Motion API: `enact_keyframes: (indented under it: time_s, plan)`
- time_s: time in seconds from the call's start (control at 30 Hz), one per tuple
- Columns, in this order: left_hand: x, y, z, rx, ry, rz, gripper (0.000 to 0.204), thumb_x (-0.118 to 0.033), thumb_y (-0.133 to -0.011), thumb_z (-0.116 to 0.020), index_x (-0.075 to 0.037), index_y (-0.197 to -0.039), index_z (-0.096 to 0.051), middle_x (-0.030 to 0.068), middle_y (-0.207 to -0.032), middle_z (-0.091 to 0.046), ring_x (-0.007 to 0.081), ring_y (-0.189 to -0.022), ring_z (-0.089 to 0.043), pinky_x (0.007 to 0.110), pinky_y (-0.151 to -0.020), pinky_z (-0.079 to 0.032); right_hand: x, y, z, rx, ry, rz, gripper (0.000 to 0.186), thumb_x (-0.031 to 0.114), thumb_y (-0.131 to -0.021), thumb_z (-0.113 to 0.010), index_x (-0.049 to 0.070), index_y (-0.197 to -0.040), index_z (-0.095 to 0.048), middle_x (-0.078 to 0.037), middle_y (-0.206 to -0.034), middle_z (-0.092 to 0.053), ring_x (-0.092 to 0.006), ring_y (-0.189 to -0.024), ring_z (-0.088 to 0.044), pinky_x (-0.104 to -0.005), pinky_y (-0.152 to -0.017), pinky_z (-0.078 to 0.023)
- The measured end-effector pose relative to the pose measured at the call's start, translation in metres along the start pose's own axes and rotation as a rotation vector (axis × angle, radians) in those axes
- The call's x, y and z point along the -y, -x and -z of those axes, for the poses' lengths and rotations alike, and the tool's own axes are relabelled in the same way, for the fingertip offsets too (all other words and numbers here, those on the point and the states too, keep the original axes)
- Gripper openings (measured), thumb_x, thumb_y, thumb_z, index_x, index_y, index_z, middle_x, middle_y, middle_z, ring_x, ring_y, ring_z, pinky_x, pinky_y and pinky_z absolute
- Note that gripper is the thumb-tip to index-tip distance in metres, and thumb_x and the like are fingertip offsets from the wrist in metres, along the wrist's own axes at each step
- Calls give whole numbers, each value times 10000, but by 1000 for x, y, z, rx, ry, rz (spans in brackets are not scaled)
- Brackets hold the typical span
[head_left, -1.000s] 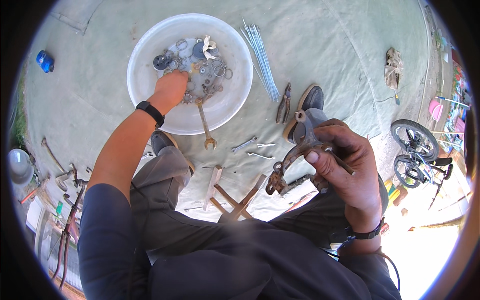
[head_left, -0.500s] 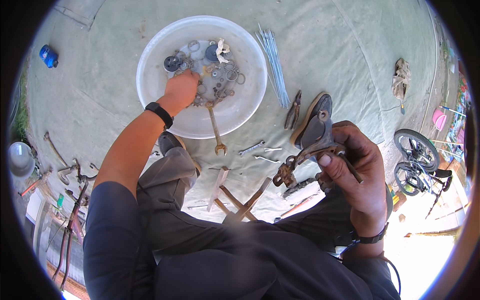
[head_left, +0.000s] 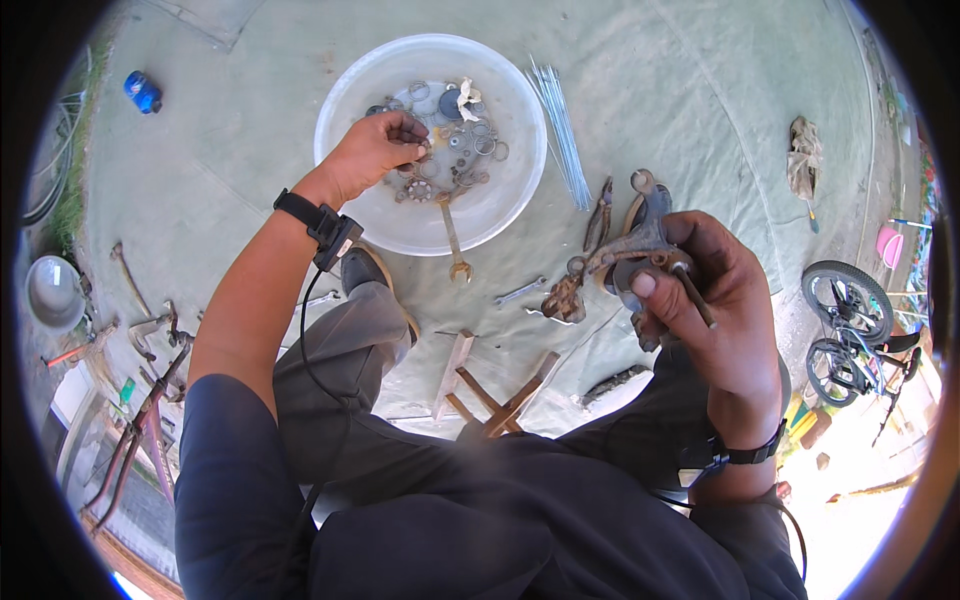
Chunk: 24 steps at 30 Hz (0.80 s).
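Over the left side of a wide pale plastic basin point(head_left: 505, 215), my left hand point(head_left: 385, 148) is closed in a pinch. Whatever its fingertips hold is too small or hidden to name. Rings, washers and other small metal parts point(head_left: 468, 150) lie in the basin, with a dark round piece and a crumpled white scrap among them. An open-ended wrench point(head_left: 452, 240) leans across the near rim. My right hand point(head_left: 720, 300) grips a rusty, branched metal bracket point(head_left: 635, 243) above my right leg. A thin bolt-like rod point(head_left: 695, 297) sticks out beside its thumb.
Thin metal rods point(head_left: 562, 135) and pliers point(head_left: 598, 215) lie right of the basin. A small wrench point(head_left: 520, 290) and crossed wooden pieces point(head_left: 505, 405) are nearer me. Rusty tube pieces point(head_left: 140, 430) and a bowl point(head_left: 55, 294) sit left. A small bicycle point(head_left: 845, 330) stands at right.
My left hand has lifted from the parts in the basin, and its fingers have turned to the right. My right hand still holds the bracket, now slightly tilted. The whole view has shifted a little.
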<state>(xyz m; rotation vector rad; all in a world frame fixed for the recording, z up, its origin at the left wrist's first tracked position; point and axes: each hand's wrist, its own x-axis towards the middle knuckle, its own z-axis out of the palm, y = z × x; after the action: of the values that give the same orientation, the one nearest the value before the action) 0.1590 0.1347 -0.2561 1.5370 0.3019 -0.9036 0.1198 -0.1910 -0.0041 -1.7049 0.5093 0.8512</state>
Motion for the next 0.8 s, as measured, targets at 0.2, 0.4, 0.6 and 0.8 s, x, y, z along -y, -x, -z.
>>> enact_keyframes:
  time_s: [0.2, 0.4, 0.6, 0.8]
  plan:
    - [-65, 89, -23, -39, -94, -173, 245, -20, -887, -698, 15, -1120, -634, 61, -1035, -680, 142, -938, -668, 290, -847, -548, -17, 28, -11, 32, 103, 269, 375, 146, -851, -798, -51, -1112, -614, -14, -792, -613, -43, -676, -519, -224, -570, -434]
    - [-111, 205, -69, -79, -144, -313, 231, 37, -862, -721, 8, -1080, -650, 36, -989, -682, 106, -915, -656, 264, -845, -553, -22, 51, -15, 168, 126, 431, 399, 199, -863, -793, -43, -1127, -618, -9, -751, -604, -56, -594, -523, -232, -519, -431]
    - [-121, 269, -116, -131, -73, -477, 229, 19, -857, -745, -3, -1065, -655, 12, -977, -682, 82, -896, -649, 246, -801, -540, -33, 59, -14, 237, 155, 536, 430, 232, -869, -783, -40, -1160, -619, -20, -731, -606, -72, -579, -539, -243, -490, -429]
    - [-109, 268, -126, -217, 36, -589, 167, -66, -910, -711, -10, -1057, -654, 32, -910, -679, 109, -817, -650, 269, -724, -538, -42, 54, -12, 231, 192, 564, 447, 246, -858, -793, -32, -1165, -626, -22, -724, -613, -76, -579, -555, -242, -468, -431]
